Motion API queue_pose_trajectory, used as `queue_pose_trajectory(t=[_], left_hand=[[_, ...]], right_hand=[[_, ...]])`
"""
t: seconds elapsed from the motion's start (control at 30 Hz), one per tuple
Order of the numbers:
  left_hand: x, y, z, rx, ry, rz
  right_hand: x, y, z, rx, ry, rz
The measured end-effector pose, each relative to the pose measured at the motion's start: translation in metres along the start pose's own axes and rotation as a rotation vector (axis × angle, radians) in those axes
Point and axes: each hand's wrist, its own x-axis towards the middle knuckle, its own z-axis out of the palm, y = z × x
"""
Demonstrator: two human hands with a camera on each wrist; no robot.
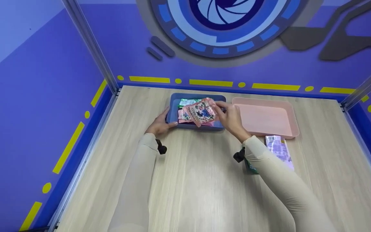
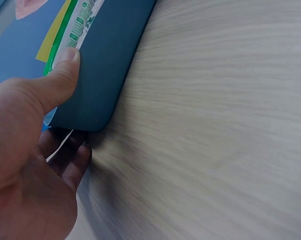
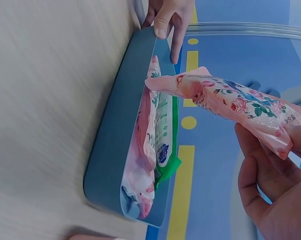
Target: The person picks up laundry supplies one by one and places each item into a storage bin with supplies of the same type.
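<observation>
A blue-grey tray (image 1: 172,109) stands near the back wall. My left hand (image 1: 160,125) grips its left end, and in the left wrist view the thumb (image 2: 65,65) lies over the rim with the fingers round the outer corner. Above the tray, my right hand (image 1: 231,118) pinches a pink floral packet (image 1: 201,111) by one end. That packet (image 3: 240,102) hangs tilted over the opening in the right wrist view. Inside the tray lie a green-and-white packet (image 3: 163,130) and another pink floral packet (image 3: 146,135), partly overlapped by the held one in the head view.
A pink tray (image 1: 262,117) sits just right of the blue-grey one. In front of it lies a purple packet (image 1: 279,148), with a green packet (image 1: 251,168) mostly hidden under my right sleeve. Blue printed walls (image 1: 124,38) enclose the wooden table (image 1: 198,180).
</observation>
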Motion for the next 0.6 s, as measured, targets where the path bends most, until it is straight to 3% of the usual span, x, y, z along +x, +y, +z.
queue_pose_trajectory(t=[0.43, 0.6], left_hand=[[0.001, 0.000, 0.001, -0.002, 0.016, -0.040], [0.001, 0.000, 0.001, 0.002, 0.016, -0.006]], right_hand=[[0.016, 0.001, 0.021, 0.110, 0.024, 0.069], [0.019, 0.001, 0.027, 0.128, 0.025, 0.100]])
